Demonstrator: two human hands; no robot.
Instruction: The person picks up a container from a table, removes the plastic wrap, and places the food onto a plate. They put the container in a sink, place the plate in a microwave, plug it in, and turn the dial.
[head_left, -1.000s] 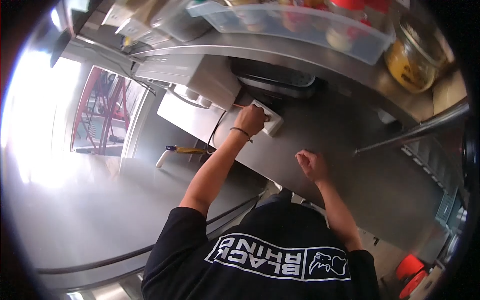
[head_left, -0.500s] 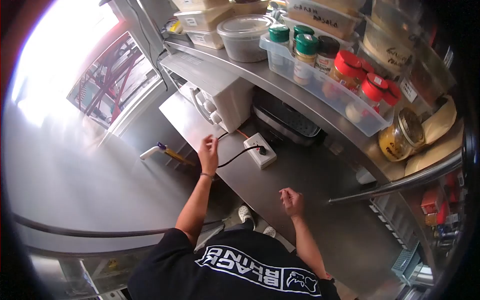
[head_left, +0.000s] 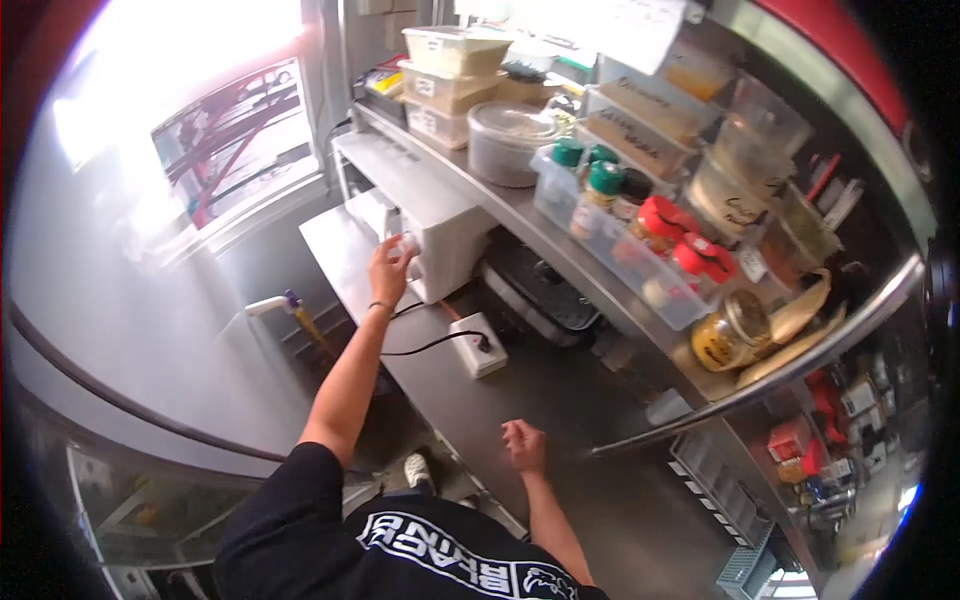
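Observation:
My left hand [head_left: 388,272] reaches forward to the front of a white microwave [head_left: 455,225], its thumb and fingers closed around a round control knob [head_left: 407,246] below the handle. The fingers partly cover the knob. My right hand [head_left: 523,447] hovers over the steel counter [head_left: 440,390] with its fingers loosely curled and nothing visible in them. Between the hands, a white power outlet box [head_left: 479,347] rests on the counter with a black plug and cord in it. An orange cord runs from the box toward the microwave.
A black appliance [head_left: 540,290] stands right of the microwave. Above, a steel shelf [head_left: 520,220] carries a clear bin [head_left: 625,262] of spice jars, lidded tubs and a yellow jar [head_left: 732,335]. A curved metal rail [head_left: 800,360] edges the shelf's right end.
My left hand has moved forward onto the microwave's knob from just in front of it. The right hand stays curled over the counter. The view has shifted and tilted up.

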